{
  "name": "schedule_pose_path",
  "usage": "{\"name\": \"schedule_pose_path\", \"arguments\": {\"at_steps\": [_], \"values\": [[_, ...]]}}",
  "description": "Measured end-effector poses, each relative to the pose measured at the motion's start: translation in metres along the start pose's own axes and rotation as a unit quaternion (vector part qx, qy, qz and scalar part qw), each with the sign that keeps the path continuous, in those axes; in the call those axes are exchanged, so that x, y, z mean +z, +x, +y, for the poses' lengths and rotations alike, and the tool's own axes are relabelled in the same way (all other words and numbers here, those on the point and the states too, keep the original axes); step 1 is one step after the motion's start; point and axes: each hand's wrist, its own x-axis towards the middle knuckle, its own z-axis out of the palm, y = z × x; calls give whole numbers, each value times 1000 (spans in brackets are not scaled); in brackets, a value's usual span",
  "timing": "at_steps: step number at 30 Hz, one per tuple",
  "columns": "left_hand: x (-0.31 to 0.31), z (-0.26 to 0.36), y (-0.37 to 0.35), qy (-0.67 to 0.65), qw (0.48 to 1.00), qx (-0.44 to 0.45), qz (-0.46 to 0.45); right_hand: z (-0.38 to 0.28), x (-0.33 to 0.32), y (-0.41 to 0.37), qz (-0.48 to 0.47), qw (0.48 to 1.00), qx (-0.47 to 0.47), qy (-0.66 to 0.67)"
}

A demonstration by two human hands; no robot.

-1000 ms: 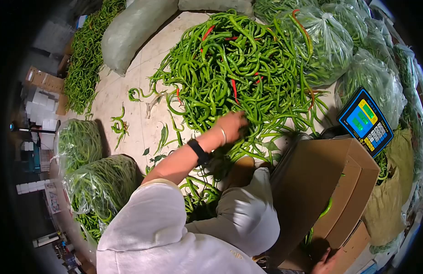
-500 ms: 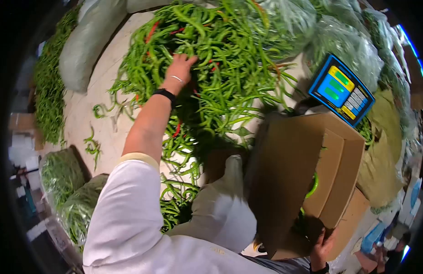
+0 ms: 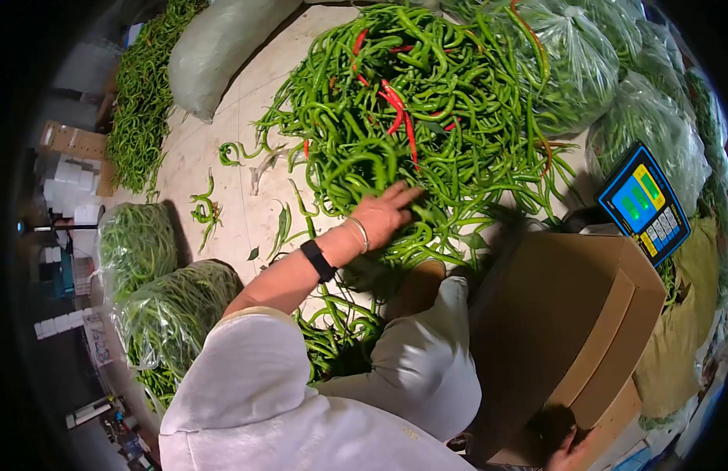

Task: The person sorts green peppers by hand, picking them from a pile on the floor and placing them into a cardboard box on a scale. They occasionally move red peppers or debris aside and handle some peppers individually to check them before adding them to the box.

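My left hand (image 3: 380, 216), with a black wristwatch and a bracelet, is at the near edge of a big heap of green chili peppers (image 3: 482, 133). Its fingers are stretched and spread over the peppers; what lies under the palm is hidden. Several red peppers (image 3: 395, 110) show among the green ones. At the bottom right, my right hand (image 3: 567, 452) grips the near rim of a cardboard box (image 3: 548, 306), its fingers partly in shadow. The box stands tilted beside my leg, and little of its inside is visible.
A scale display (image 3: 645, 204) stands behind the box. Clear bags of peppers (image 3: 564, 63) sit at the back right, with more bags (image 3: 175, 310) at the left. A stuffed pale sack (image 3: 223, 55) lies at the back left. Loose peppers (image 3: 207, 210) are scattered on the floor.
My left hand has come from the middle of the heap to its near edge. Red peppers there are now uncovered. The view has shifted, and the peppers inside the box no longer show.
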Motion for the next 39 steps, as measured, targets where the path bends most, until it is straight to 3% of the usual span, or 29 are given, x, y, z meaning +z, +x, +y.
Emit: {"name": "schedule_pose_path", "arguments": {"at_steps": [1,2,3,5,7,8,9,10,12,14,15,17,20,22,23,25,29,31,34,35,36,37,39], "values": [[-6,5,2,-47,998,4,-35,11,2,-1,22,1000,0,-20],[-9,4,7,-29,996,5,83,1,-1,-2,6,999,38,-7],[-19,2,17,-30,996,6,82,-14,-5,0,6,999,39,-8],[-48,-9,46,-110,984,-95,104,-40,-18,5,-83,996,27,12],[-75,-26,82,-93,975,-144,142,-40,-31,10,-102,986,51,122],[-77,-38,102,-88,974,-136,161,-10,-46,16,-177,974,102,95],[-75,-48,121,-85,972,-127,180,-19,-54,20,-175,974,103,97],[-66,-57,143,-85,972,-124,179,-34,-61,28,-129,981,87,111],[-34,-68,180,5,979,-199,46,-48,-62,42,-80,986,79,125],[-13,-61,192,40,972,-219,76,-50,-58,50,39,977,83,191],[-4,-56,194,75,960,-246,110,-50,-57,51,37,977,91,188],[1,-55,195,56,950,-294,89,-48,-53,53,37,977,93,187],[-5,-73,198,100,958,-260,68,-53,-49,55,8,990,83,117],[-29,-79,200,9,965,-261,29,-65,-45,53,7,997,66,42],[-38,-88,196,-12,977,-203,58,-63,-46,52,1,997,68,44],[-72,-86,184,-55,981,-176,63,-60,-47,52,-10,997,77,4],[-143,-79,151,-93,994,-1,53,-39,-49,49,-29,994,84,67],[-167,-78,134,-199,975,12,102,-42,-50,48,-42,995,69,66],[-212,-39,79,-291,954,-39,61,-51,-51,44,-35,996,76,45],[-211,-36,64,-493,863,-35,106,-53,-53,44,-50,995,76,29],[-206,-38,55,-671,727,-29,145,-55,-54,44,-66,995,77,12],[-194,-47,47,-669,728,-28,144,-40,-53,44,-66,995,77,14],[-149,-70,28,-788,590,-117,133,3,-52,49,-140,977,62,148]]}}
